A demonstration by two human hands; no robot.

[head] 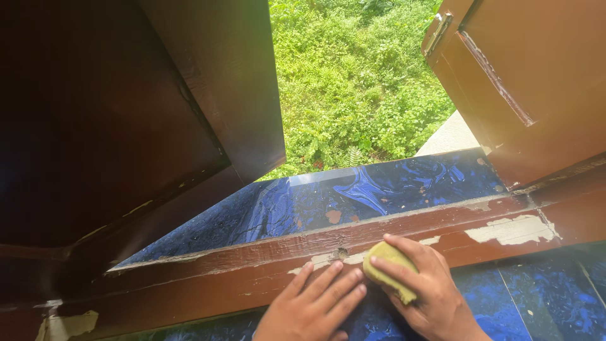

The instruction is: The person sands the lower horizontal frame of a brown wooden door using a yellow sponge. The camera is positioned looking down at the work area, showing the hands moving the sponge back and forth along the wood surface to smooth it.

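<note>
The right hand (424, 293) grips a small yellow-green sponge (391, 270), the fingers curled over its top and the thumb side hidden beneath, so the hand is clamped on it. The sponge is a soft, rounded pad, dull mustard in colour, slightly squashed under the grip, with one end poking out toward the near side between the fingers. It rests against the near edge of the brown wooden window frame (265, 265), just right of the frame's middle, close to a small dark hole in the wood.

The left hand (315, 306) lies flat just beside it on the left, fingers stretched out and a little spread, holding nothing, its fingertips touching the lower face of the frame.

The frame runs from near left to far right, its reddish-brown paint flaked away in pale patches, the largest one well to the right. Beyond it lies a sill of glossy blue marbled tile (379, 189), chipped in a few spots. More of the same blue tile shows on the near side, below the hands. Two brown wooden shutters stand open, the left shutter (158, 107) dark in shade, the right shutter (536, 82) sunlit. Between them, far off, dense green plants (353, 82) fill the opening
</note>
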